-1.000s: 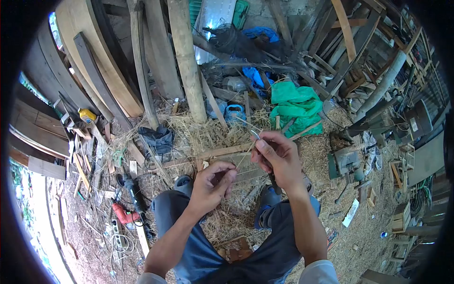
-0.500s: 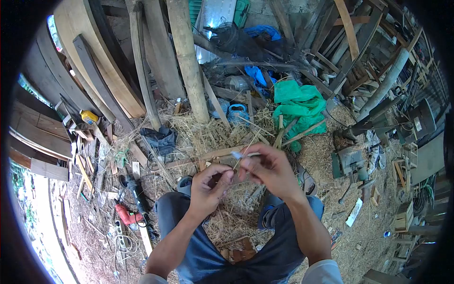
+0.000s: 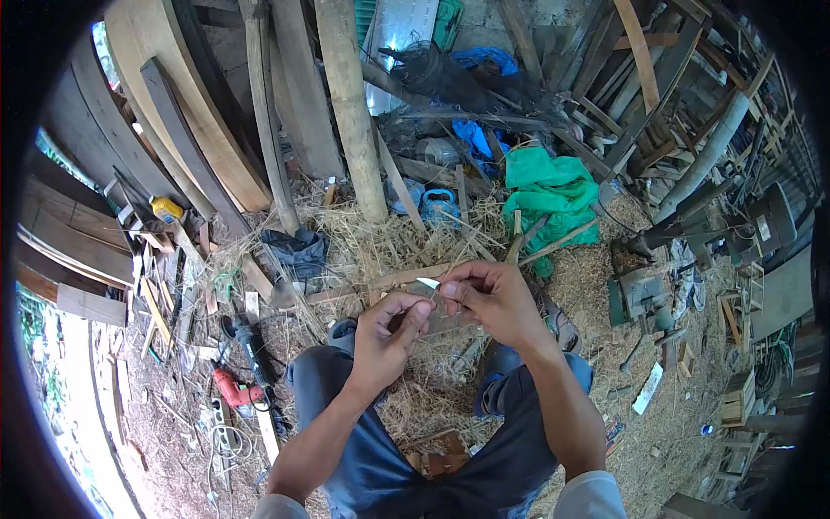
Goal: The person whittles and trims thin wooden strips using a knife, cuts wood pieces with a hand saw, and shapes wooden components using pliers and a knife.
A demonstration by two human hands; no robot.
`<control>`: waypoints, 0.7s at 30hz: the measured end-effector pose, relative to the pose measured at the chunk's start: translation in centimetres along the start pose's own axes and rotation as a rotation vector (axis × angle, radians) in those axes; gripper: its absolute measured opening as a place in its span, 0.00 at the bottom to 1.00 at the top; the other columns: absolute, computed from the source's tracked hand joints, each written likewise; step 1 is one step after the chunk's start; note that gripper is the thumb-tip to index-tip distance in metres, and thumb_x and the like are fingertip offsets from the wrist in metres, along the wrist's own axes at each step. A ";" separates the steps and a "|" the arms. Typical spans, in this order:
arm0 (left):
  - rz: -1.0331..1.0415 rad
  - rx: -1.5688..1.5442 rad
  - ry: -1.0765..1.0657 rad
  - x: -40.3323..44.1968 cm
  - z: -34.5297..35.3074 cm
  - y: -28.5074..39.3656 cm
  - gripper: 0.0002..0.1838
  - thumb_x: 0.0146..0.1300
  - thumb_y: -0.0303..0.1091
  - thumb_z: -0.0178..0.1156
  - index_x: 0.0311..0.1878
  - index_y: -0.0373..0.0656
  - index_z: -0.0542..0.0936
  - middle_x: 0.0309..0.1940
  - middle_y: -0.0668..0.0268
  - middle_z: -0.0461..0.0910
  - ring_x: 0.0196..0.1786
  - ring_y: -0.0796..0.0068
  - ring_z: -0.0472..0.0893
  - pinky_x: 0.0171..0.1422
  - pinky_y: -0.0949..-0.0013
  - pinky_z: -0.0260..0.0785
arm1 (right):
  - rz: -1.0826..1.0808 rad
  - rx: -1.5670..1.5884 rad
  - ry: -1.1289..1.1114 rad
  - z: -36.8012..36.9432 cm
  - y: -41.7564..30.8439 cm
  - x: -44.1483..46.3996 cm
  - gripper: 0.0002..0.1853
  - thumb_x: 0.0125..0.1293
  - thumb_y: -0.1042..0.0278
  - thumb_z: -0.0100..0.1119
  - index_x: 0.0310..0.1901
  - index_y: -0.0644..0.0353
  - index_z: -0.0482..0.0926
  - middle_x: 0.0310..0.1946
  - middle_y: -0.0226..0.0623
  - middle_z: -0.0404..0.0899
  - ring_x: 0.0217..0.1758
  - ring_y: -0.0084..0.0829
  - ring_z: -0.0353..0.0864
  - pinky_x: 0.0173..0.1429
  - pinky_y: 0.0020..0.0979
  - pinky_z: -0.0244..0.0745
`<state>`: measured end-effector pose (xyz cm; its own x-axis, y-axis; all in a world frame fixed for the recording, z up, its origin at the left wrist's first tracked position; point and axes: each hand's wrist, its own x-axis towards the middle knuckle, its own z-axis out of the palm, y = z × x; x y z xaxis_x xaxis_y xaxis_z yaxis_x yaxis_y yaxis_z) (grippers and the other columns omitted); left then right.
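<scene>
My left hand [image 3: 391, 333] is closed in a pinch, thumb against fingertips, on a thin straw-coloured strip [image 3: 434, 295]. Only a short bit of the strip shows between the two hands. Facing it, my right hand [image 3: 490, 303] is closed around a small knife, whose bright pointed blade [image 3: 428, 283] sticks out to the left past the fingertips. The knife's handle is hidden in the fingers. Both hands hang above the straw-littered ground, in front of my knees, with their fingertips close together.
A red power drill [image 3: 235, 389] and a dark angle grinder [image 3: 252, 350] lie at left. Green plastic sheeting [image 3: 551, 192] is ahead, right of a wooden post [image 3: 349, 112]. Planks [image 3: 186, 95] lean at the back left. A metal vise-like machine [image 3: 641, 297] stands right.
My right hand has turned slightly and its fingers have closed in. The blade now points left more plainly, and the strip's long upper end no longer shows. My left hand has barely moved.
</scene>
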<state>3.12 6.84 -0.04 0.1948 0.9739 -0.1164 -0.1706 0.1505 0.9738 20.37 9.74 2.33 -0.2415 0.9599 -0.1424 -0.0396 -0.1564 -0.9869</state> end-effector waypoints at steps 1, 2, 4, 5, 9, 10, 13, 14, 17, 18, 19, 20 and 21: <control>0.002 -0.003 0.002 0.0 0.0 0.0 0.06 0.66 0.32 0.55 0.38 0.38 0.77 0.23 0.73 0.73 0.21 0.92 0.65 0.24 0.83 0.55 | -0.029 -0.013 -0.005 0.0 0.2 0.2 0.06 0.63 0.73 0.58 0.38 0.66 0.79 0.24 0.29 0.78 0.25 0.14 0.72 0.27 0.17 0.63; 0.008 0.026 0.009 0.1 -0.1 -0.1 0.07 0.66 0.32 0.55 0.38 0.38 0.76 0.23 0.73 0.73 0.22 0.91 0.66 0.25 0.83 0.57 | -0.058 -0.025 -0.011 0.0 0.4 0.3 0.08 0.63 0.70 0.59 0.39 0.66 0.79 0.23 0.29 0.77 0.22 0.13 0.70 0.22 0.15 0.58; 0.015 0.055 0.018 0.2 -0.2 -0.2 0.07 0.66 0.32 0.55 0.37 0.38 0.76 0.23 0.73 0.73 0.23 0.90 0.66 0.27 0.82 0.58 | -0.050 -0.023 -0.002 -0.1 0.4 0.5 0.08 0.63 0.70 0.59 0.39 0.66 0.79 0.23 0.29 0.77 0.22 0.13 0.70 0.22 0.16 0.58; 0.030 0.080 0.019 0.3 -0.2 -0.2 0.07 0.66 0.32 0.55 0.37 0.38 0.76 0.23 0.73 0.73 0.24 0.90 0.67 0.29 0.82 0.60 | -0.044 -0.019 0.012 -0.2 0.3 0.5 0.08 0.63 0.70 0.59 0.39 0.66 0.79 0.23 0.29 0.77 0.22 0.13 0.70 0.22 0.16 0.59; 0.059 0.135 0.035 0.4 -0.3 -0.3 0.08 0.67 0.32 0.54 0.36 0.37 0.76 0.22 0.73 0.73 0.27 0.88 0.70 0.34 0.79 0.64 | -0.007 -0.001 0.068 0.0 -0.2 0.7 0.05 0.63 0.72 0.58 0.36 0.65 0.80 0.23 0.28 0.77 0.25 0.14 0.72 0.28 0.18 0.65; 0.061 0.133 0.037 0.4 -0.2 -0.2 0.08 0.67 0.32 0.54 0.36 0.37 0.76 0.22 0.73 0.73 0.27 0.88 0.70 0.34 0.79 0.64 | -0.005 -0.018 0.069 0.0 -0.2 0.8 0.06 0.63 0.72 0.58 0.36 0.65 0.79 0.23 0.28 0.77 0.24 0.14 0.71 0.27 0.18 0.64; 0.071 0.111 0.035 0.6 -0.4 -0.2 0.08 0.66 0.32 0.55 0.36 0.36 0.76 0.22 0.73 0.72 0.27 0.88 0.70 0.34 0.79 0.64 | -0.002 -0.029 0.059 0.2 -0.2 1.1 0.06 0.63 0.72 0.58 0.37 0.65 0.79 0.22 0.28 0.77 0.23 0.13 0.70 0.26 0.17 0.63; 0.059 0.135 0.030 0.7 -0.6 -0.5 0.08 0.66 0.31 0.54 0.35 0.36 0.76 0.22 0.73 0.73 0.27 0.88 0.70 0.34 0.79 0.65 | -0.001 -0.018 0.054 0.2 -0.1 1.2 0.06 0.63 0.72 0.58 0.37 0.65 0.79 0.22 0.28 0.77 0.22 0.13 0.69 0.25 0.17 0.62; 0.050 0.188 0.003 0.3 -1.3 0.0 0.07 0.66 0.30 0.54 0.36 0.36 0.76 0.23 0.72 0.74 0.28 0.87 0.71 0.35 0.79 0.65 | -0.136 -0.144 0.180 -0.6 1.1 1.7 0.06 0.64 0.73 0.56 0.36 0.65 0.79 0.22 0.28 0.77 0.22 0.14 0.69 0.26 0.18 0.63; 0.045 0.213 -0.024 0.2 -1.4 0.1 0.07 0.66 0.30 0.54 0.36 0.36 0.76 0.23 0.71 0.75 0.28 0.87 0.71 0.36 0.79 0.66 | -0.137 -0.147 0.182 -1.1 0.7 1.6 0.06 0.64 0.73 0.56 0.36 0.65 0.79 0.22 0.28 0.77 0.22 0.14 0.69 0.26 0.18 0.63; 0.046 0.211 -0.028 0.2 -1.5 -0.1 0.07 0.66 0.30 0.54 0.36 0.36 0.76 0.23 0.71 0.75 0.28 0.87 0.71 0.36 0.79 0.66 | -0.060 -0.086 0.161 -1.7 0.1 1.4 0.06 0.65 0.72 0.55 0.37 0.65 0.79 0.22 0.27 0.76 0.21 0.13 0.68 0.24 0.17 0.61; 0.064 0.215 -0.035 0.3 -1.7 -0.4 0.06 0.66 0.29 0.54 0.37 0.35 0.77 0.24 0.71 0.75 0.29 0.87 0.72 0.36 0.79 0.66 | 0.014 -0.025 0.136 -2.0 -0.3 1.4 0.06 0.65 0.71 0.54 0.39 0.64 0.78 0.23 0.26 0.75 0.21 0.13 0.68 0.22 0.16 0.60; 0.083 0.220 -0.038 0.4 -1.8 -0.6 0.06 0.65 0.28 0.54 0.38 0.35 0.77 0.24 0.71 0.76 0.29 0.86 0.72 0.36 0.79 0.66 | 0.010 -0.027 0.132 -1.4 0.2 1.3 0.06 0.65 0.71 0.54 0.39 0.64 0.78 0.23 0.26 0.75 0.21 0.13 0.68 0.22 0.16 0.60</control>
<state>1.52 7.50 -1.01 0.2257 0.9737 -0.0308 0.0263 0.0256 0.9993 21.39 11.28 1.80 -0.1116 0.9809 -0.1594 -0.0109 -0.1616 -0.9868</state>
